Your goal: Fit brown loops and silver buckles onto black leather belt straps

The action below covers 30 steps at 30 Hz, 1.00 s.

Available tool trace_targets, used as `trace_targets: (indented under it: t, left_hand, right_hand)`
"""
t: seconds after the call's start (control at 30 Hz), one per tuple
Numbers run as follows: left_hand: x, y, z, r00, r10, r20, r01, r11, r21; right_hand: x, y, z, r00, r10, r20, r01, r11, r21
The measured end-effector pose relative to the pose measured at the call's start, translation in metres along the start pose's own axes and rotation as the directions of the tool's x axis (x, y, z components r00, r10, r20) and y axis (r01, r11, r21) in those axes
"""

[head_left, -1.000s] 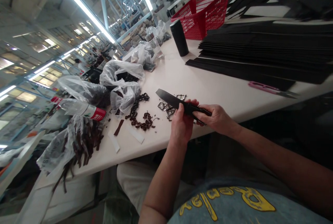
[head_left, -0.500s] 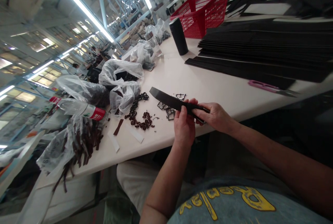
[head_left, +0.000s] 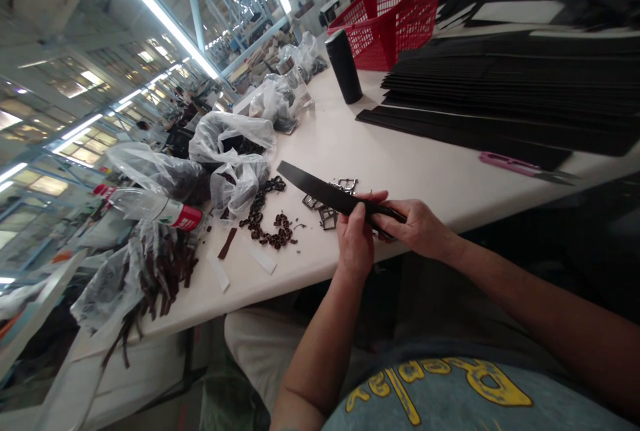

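Observation:
A dark, flat strap (head_left: 320,189), slightly curved and leather-like, is held in both hands over the table's near edge. My left hand (head_left: 356,237) is closed round its middle, thumb pressed on top. At the near end, my right hand (head_left: 413,225) pinches the strap; what lies beneath those fingers is partly hidden. Metal buckles (head_left: 329,219) lie on the table just under the strap. To their left is a curved row of small dark brown loops (head_left: 273,234).
Plastic bags (head_left: 233,134), a bottle with a red label (head_left: 165,209) and brown strips (head_left: 165,271) crowd the left. Stacked black strips (head_left: 500,84), pink-handled snips (head_left: 510,163), a black cylinder (head_left: 344,67) and a red basket (head_left: 385,24) are at the right and back.
The strap's far end has shifted slightly left and away from me. My left hand's fingers have moved a little along it, while both hands keep their hold.

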<state>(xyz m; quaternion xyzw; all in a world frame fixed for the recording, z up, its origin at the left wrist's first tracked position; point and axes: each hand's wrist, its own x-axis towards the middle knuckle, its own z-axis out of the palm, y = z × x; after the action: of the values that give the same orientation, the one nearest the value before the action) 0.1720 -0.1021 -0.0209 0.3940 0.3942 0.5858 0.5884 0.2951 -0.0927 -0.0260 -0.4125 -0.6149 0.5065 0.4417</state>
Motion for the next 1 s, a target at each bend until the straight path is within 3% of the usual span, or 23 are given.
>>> trace_targets:
  t: [0.3,0.63,0.83,1.0]
  left_hand:
    - [0.0025,0.0066,0.0039,1.000,0.021,0.014,-0.020,0.996,-0.087]
    - [0.0059,0.0084,-0.0005,0.997,0.044,0.058,-0.048,0.997,0.064]
    - [0.0066,0.0034,0.0003,0.992,0.117,0.040,-0.120,0.990,0.074]
    - [0.0065,0.0065,-0.0044,0.987,0.086,0.133,-0.098,0.991,0.090]
  right_hand:
    - [0.0025,0.0022,0.0015,0.998,-0.067,0.014,0.068,0.986,-0.149]
    - [0.0037,0.0004,0.0008,0.995,-0.100,-0.023,0.092,0.969,-0.229]
    - [0.0018,0.0022,0.0006,0.994,-0.107,-0.008,0.103,0.978,-0.183]
    - [0.0033,-0.0002,-0.0018,0.997,-0.078,0.016,0.080,0.984,-0.159]
